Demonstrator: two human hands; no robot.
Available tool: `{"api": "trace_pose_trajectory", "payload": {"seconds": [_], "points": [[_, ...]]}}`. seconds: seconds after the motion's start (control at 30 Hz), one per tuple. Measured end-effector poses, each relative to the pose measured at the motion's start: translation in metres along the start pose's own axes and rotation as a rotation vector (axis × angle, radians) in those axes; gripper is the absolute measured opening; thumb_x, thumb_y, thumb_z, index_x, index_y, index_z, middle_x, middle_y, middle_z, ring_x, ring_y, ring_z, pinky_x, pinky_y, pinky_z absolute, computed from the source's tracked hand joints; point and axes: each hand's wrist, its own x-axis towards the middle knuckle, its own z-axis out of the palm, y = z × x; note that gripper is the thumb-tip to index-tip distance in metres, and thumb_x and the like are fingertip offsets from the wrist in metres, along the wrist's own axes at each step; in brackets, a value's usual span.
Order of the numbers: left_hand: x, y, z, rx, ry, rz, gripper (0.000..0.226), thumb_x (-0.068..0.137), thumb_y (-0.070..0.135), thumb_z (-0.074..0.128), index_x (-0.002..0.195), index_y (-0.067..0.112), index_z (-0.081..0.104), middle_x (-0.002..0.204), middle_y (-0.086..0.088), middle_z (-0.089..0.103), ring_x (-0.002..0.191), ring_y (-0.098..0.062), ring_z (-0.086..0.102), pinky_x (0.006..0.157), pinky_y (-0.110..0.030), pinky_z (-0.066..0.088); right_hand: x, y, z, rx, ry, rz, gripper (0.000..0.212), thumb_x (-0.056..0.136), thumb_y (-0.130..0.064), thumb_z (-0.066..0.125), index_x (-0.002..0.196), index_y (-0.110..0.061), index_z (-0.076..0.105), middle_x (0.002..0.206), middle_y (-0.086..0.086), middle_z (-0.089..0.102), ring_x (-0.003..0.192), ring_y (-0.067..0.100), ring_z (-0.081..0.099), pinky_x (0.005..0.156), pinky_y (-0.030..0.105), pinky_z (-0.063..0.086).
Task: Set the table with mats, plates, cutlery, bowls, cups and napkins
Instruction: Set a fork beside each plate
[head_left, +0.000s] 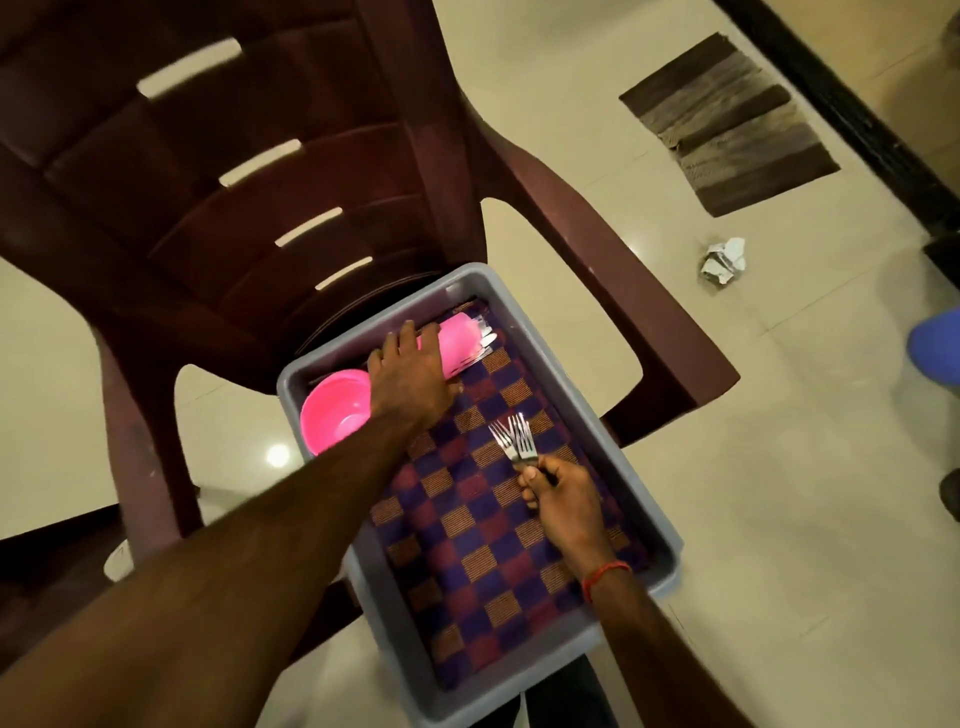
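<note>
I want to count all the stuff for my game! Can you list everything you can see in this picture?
Chair: one, dark maroon plastic, under the far end of the tub.
Tub: one, grey, resting on the chair seat.
Checked cloth: at least one, purple, maroon and orange, lining the tub.
Pink bowl: one, far left corner of the tub.
Pink cups: one or a stack, cannot tell; lying on its side at the tub's far end.
Cutlery: count unclear, silver, beside the cups.
Forks: at least two, silver, in the right hand.
Mat: one, dark striped, on the floor.
Crumpled paper: one, white, on the floor.
Left hand: on the pink cups.
Right hand: holding the forks.
</note>
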Motion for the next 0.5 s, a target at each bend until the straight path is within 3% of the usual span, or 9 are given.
{"api": "trace_pose_trajectory", "payload": {"seconds": [0.1, 0.27, 0.43, 0.5], "points": [[0.015, -0.002, 0.009, 0.059, -0.052, -0.032, 0.103, 0.076, 0.058, 0.078, 0.154, 0.017, 0.025, 0.154, -0.017, 0.04, 0.135, -0.041, 0.044, 0.108, -0.058, 0.035, 0.011, 0.008, 0.001, -0.03, -0.02, 0.006, 0.026, 0.1, -0.016, 0.058, 0.091, -0.038, 0.067, 0.079, 0.001, 0.071, 0.071, 0.008, 0.063, 0.074, 0.038, 0.059], [0.007, 0.008, 0.01, 0.217, -0.06, 0.047, 0.091, 0.067, 0.061, 0.077, 0.138, 0.013, 0.046, 0.133, -0.015, 0.052, 0.12, -0.034, 0.046, 0.097, -0.048, 0.035, 0.02, 0.012, -0.003, -0.037, -0.024, 0.003, 0.027, 0.1, -0.013, 0.058, 0.088, -0.035, 0.068, 0.08, 0.004, 0.071, 0.069, 0.008, 0.061, 0.07, 0.038, 0.057], [-0.035, 0.028, 0.017, 0.132, -0.079, 0.22, 0.063, 0.078, 0.059, 0.061, 0.123, 0.016, 0.058, 0.123, -0.008, 0.057, 0.117, -0.03, 0.051, 0.094, -0.046, 0.036, 0.028, 0.014, -0.004, -0.021, 0.065, 0.04, 0.023, 0.099, -0.009, 0.057, 0.092, -0.026, 0.071, 0.074, -0.004, 0.067, 0.061, 0.001, 0.058, 0.062, 0.023, 0.051], [-0.044, 0.03, 0.022, 0.06, -0.125, 0.227, 0.057, 0.081, 0.062, 0.057, 0.112, 0.016, 0.066, 0.115, -0.01, 0.058, 0.112, -0.03, 0.053, 0.09, -0.045, 0.041, 0.03, 0.015, -0.004, -0.009, 0.106, 0.053, 0.021, 0.099, -0.009, 0.057, 0.097, -0.024, 0.072, 0.079, -0.003, 0.07, 0.066, 0.008, 0.061, 0.067, 0.028, 0.052]]}}
